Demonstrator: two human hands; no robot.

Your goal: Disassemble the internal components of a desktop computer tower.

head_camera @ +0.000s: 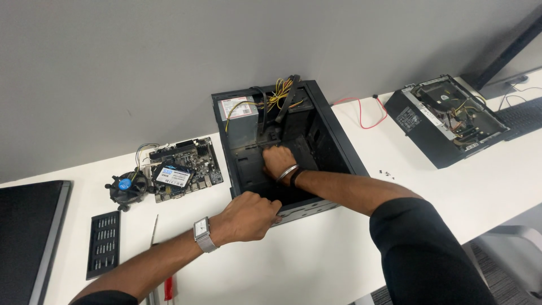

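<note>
Here, in the head view, an open black computer case lay on its side on the white table, its open face turned up, close against the grey wall. The right hand reached down inside the case, fingers curled against a dark part on the case floor; whether it gripped anything could not be told, since the fingers were turned away from the camera. A metal bangle and a dark band sat on that wrist. The left hand rested on the near edge of the case, fingers folded over the metal rim and closed on it, with a square silver wristwatch on the wrist.

In the far corner of the case sat a grey power supply, with a bundle of yellow and black wires rising beside it.

Left of the case, well apart from it, a green motherboard lay flat on the table with a small black drive resting on top of it. Just beside the board stood a round black cooler fan. Nearer the camera lay a black tray of screwdriver bits and, beside the left forearm, a screwdriver with a red handle. At the far left edge was a dark flat monitor.

To the right, a second opened computer lay on the table, with a red cable between it and the case.
</note>
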